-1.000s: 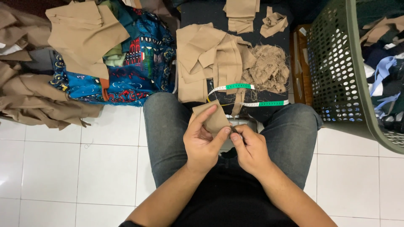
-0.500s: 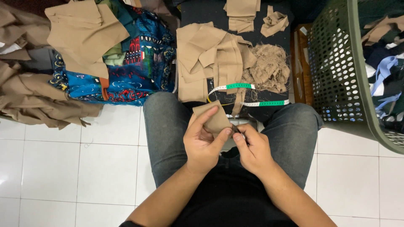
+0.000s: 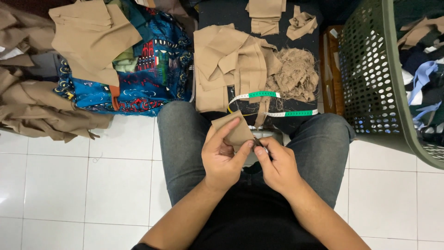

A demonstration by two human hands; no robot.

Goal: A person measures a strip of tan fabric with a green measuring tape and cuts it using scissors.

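— 2 hands, both busy over the lap. What does the left hand point(image 3: 223, 157) have?

— It pinches a small tan fabric piece point(image 3: 235, 131) between thumb and fingers, held up just above the knees in grey jeans point(image 3: 185, 139).

— And the right hand point(image 3: 276, 165)?

— Its fingertips are closed on a small dark tool point(image 3: 258, 142) whose tip meets the lower right edge of that piece. It is too small to tell what kind of tool it is.

— What lies past the knees?

— 1 pile of tan cut cloth point(image 3: 231, 65) on a dark surface, with a frayed heap of tan threads point(image 3: 293, 74) just beside it. A white and green measuring tape point(image 3: 263, 95) runs across the near edge of the pile.

— Off to the sides?

— On the person's left, a blue patterned cloth point(image 3: 152, 78) with more tan fabric on top, all on the white tiled floor point(image 3: 69, 185). On the right, a green perforated laundry basket point(image 3: 370, 78) holding mixed dark and tan clothes.
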